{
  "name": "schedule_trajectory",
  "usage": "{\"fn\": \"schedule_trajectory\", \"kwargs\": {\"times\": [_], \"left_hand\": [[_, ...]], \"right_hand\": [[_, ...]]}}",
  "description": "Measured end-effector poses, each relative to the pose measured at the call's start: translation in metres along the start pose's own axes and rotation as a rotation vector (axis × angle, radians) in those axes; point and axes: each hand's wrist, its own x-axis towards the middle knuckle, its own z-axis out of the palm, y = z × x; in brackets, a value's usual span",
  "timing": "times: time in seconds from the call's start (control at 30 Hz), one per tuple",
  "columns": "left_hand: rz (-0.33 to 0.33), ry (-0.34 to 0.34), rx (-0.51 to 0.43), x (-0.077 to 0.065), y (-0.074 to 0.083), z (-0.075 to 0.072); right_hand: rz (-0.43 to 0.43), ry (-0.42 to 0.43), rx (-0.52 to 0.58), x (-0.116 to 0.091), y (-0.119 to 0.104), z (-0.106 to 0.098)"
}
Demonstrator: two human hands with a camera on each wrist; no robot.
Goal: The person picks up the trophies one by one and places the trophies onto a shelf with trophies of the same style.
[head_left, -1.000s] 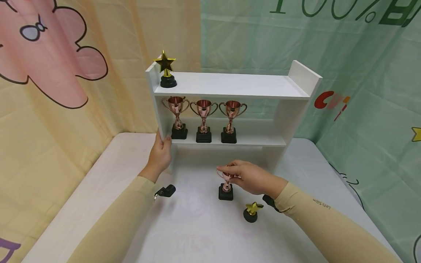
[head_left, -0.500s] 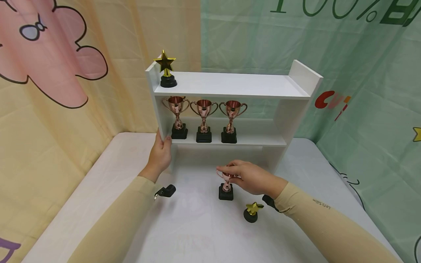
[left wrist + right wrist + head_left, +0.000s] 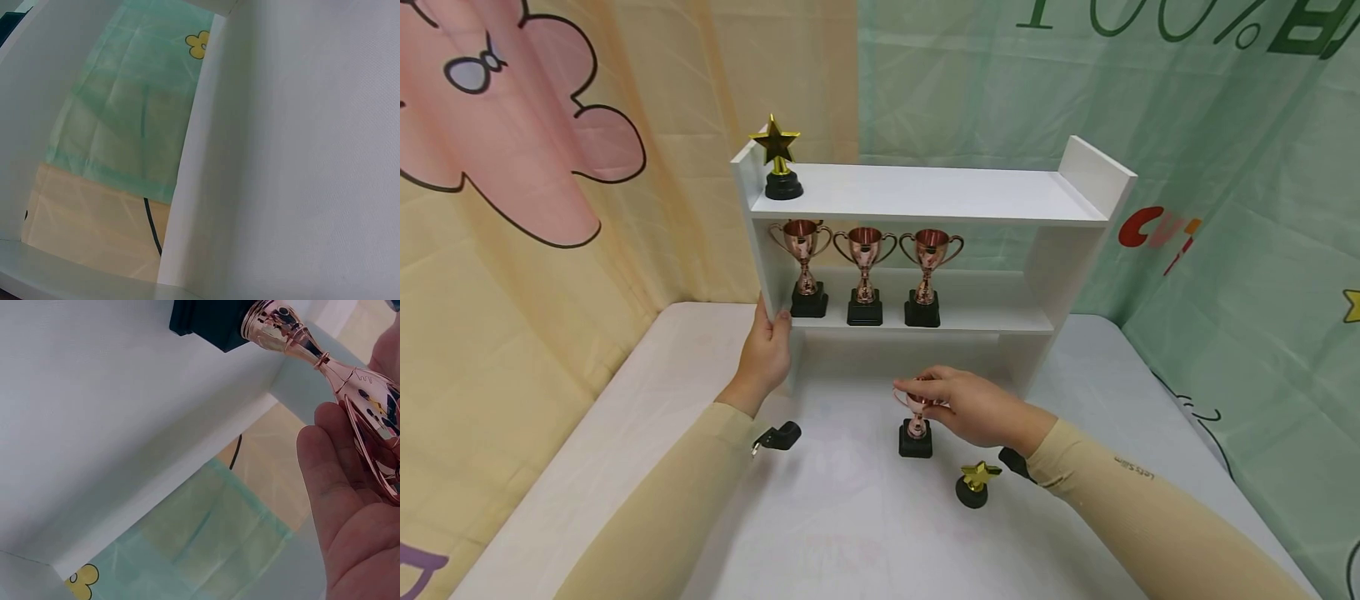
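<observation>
The white shelf (image 3: 917,192) spans the upper centre of the frame, stiff and probably light enough to shift; the left hand (image 3: 763,357) grips its left side. At lower centre the right hand (image 3: 972,406) pinches an upright copper cup (image 3: 917,427) near its top (whether it meets the table (image 3: 850,517) is hard to tell). The cup looks light, rigid and slick; its stem (image 3: 303,342) should give surer hold than the thin, likely fragile handles (image 3: 355,428).

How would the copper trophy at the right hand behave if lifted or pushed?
The trophy looks stiff, with what seems a rigid, metallic cup. It may slip, given the shiny surface under the right hand. Pushed high, it could tip, since a wide bowl tops a thin stem; its square base should resist rolling.
</observation>
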Motion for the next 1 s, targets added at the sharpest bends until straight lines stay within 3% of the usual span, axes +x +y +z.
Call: {"fn": "schedule_trajectory", "kwargs": {"times": [1.0], "left_hand": [[0.002,0.011,0.0,0.0,0.0,-0.001]], "right_hand": [[-0.05,0.063,0.026,-0.009,-0.007,-0.012]]}}
